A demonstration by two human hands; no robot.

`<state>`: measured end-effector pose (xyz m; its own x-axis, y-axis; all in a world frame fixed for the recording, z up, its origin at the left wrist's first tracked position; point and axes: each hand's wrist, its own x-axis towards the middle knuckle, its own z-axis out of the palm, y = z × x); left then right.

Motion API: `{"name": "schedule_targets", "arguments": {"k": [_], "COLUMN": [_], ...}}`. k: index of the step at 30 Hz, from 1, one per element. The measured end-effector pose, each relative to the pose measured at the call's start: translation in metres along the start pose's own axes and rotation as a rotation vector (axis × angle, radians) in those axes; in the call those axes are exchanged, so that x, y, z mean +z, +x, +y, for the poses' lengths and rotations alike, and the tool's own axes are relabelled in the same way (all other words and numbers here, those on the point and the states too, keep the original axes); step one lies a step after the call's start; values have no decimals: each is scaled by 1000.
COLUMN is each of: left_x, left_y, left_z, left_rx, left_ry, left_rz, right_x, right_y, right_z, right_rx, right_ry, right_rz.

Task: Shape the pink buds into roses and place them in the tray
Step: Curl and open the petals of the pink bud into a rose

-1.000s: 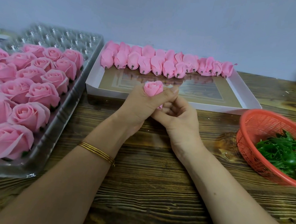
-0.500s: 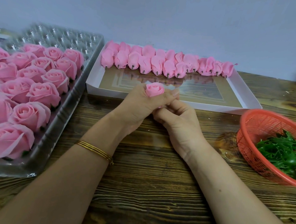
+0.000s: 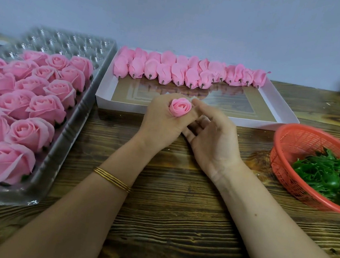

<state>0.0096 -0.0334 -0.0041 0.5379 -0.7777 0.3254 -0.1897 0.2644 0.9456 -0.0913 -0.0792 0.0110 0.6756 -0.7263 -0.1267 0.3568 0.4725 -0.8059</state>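
1 pink bud (image 3: 180, 108), tight spiral centre, petals wrapped close, face up toward the camera, gripped in left hand (image 3: 161, 123). At 12 o'clock from it: unshaped buds (image 3: 179, 73), closed, lying on their sides, dark stem stubs pointing to 6 o'clock, packed touching along far side of white box (image 3: 125, 106). At 9 o'clock: clear plastic tray (image 3: 65, 136) holding finished roses (image 3: 47, 108), opened, face up, rows touching.
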Motion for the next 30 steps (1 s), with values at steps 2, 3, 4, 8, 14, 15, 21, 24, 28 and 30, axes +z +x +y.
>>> {"name": "schedule_targets", "arguments": {"k": [2,3,4,8,14,15,21,24,28,30], "left_x": [0,0,0,1,0,0,0,0,0,0], "left_y": [1,0,0,-3,-3,-3,-4,-4,-5,-6], "left_z": [-2,-2,-2,-1,3,3,2,2,3,4], "left_rx": [28,46,59,105,134,136,114,136,147,159], "left_ry": [26,46,82,166,211,213,225,230,247,275], "left_rz": [0,0,-2,-25,-30,-24,-5,-4,-15,-18], "right_x": [1,2,3,5,2,1,-1,-4,-8,-9], "right_y": [-1,-2,-3,-4,-3,-3,-1,0,3,3], "right_z": [1,1,0,0,1,2,5,6,9,10], "right_rx": [-8,-14,-20,-31,-56,-68,-109,-118,-131,-132], "right_ry": [-17,-27,-41,-81,-116,-126,-147,-176,-193,-190], "right_rz": [6,15,26,33,4,-8,-23,-37,-45,-40]}}
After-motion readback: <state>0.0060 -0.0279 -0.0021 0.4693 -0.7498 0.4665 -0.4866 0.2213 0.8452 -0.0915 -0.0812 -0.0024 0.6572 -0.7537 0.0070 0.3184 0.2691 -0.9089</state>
